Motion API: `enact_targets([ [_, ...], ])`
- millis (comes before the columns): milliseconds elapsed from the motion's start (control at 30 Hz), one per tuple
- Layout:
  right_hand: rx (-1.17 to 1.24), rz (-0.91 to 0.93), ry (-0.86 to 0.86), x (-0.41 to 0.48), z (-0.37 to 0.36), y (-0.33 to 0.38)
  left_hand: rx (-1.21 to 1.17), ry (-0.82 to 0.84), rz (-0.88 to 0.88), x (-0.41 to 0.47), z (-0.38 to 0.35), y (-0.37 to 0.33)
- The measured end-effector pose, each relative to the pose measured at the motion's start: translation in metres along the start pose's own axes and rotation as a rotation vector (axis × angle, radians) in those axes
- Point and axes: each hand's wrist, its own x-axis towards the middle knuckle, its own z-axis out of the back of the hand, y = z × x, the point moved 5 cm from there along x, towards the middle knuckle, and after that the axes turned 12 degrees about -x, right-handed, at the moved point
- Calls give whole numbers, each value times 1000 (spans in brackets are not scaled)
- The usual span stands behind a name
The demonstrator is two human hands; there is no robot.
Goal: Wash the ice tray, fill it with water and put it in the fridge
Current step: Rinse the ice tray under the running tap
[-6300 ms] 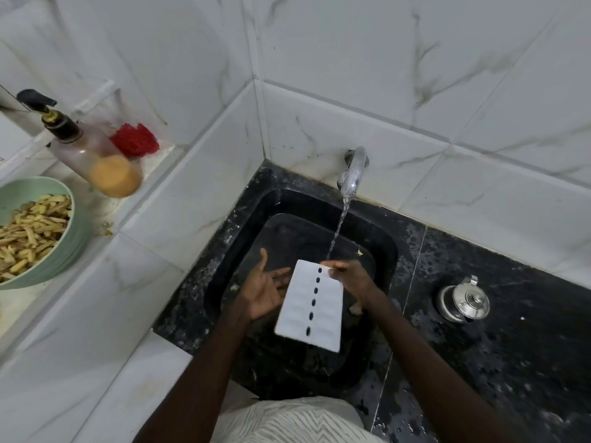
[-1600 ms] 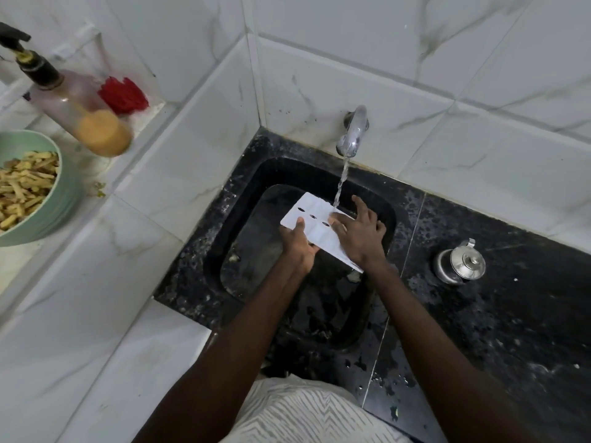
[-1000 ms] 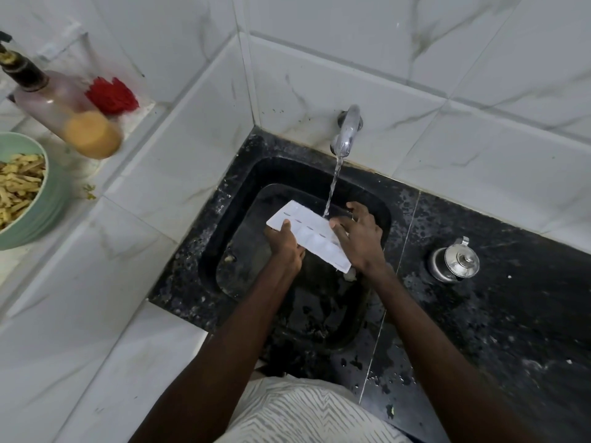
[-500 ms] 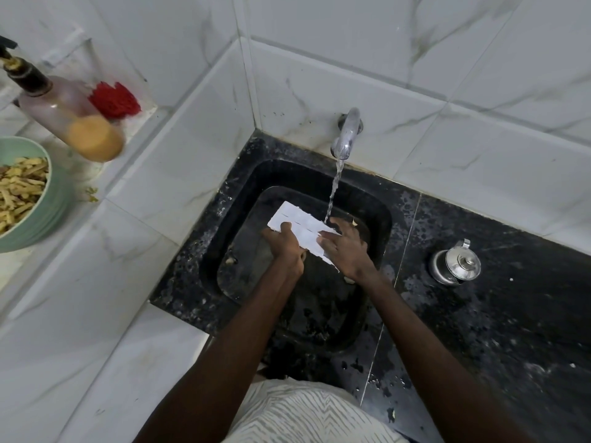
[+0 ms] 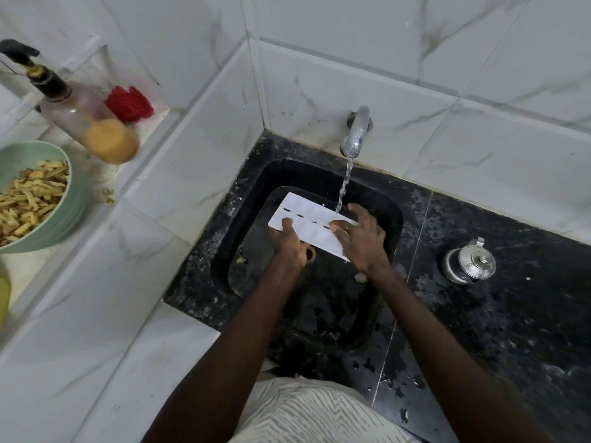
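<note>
Over the black sink point(image 5: 252, 174), just above the frame's centre, the white tray point(image 5: 307, 219) is held tilted, its far left corner highest and its long side running down to the right. Four dark oval slots show along the middle of its upturned face. The left hand point(image 5: 289, 244) grips the tray's near left edge, thumb on top beside the first slot and the other fingers curled under, out of sight. The right hand point(image 5: 361, 241) lies over the tray's right end with its fingers point(image 5: 359, 212) spread and bent, tips pressing on the white surface; whether any wrap below the edge cannot be told. A thin stream of water point(image 5: 344, 190) falls from the chrome tap point(image 5: 356, 132) on the tiled wall and strikes the tray just beside the right hand's fingertips. To the right, well apart on the wet black counter point(image 5: 511, 330), stands a small steel pot point(image 5: 470, 263) with a lid. At upper left, on the white ledge point(image 5: 96, 251), are a pump bottle point(image 5: 86, 116), something red point(image 5: 129, 103) behind it, and a green bowl point(image 5: 68, 212) of pale cut strips.
</note>
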Motion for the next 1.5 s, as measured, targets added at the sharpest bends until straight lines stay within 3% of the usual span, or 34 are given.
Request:
enact_targets([
  [467,0,-93,12,6,6,-2,19,79,126,-7,-14,6],
  [567,45,-25,46,2,7,2,41,70,106,-5,-15,2],
  [733,-16,-38,-46,3,16,-10,62,66,124,-8,-14,2],
  [967,57,-4,60,4,11,2,53,38,63,6,-12,-4],
  [1133,96,-148,43,0,4,-14,140,-9,-75,7,-8,-13],
  [1500,136,-166,213,-1,-20,2,121,24,40,-2,-12,-10],
])
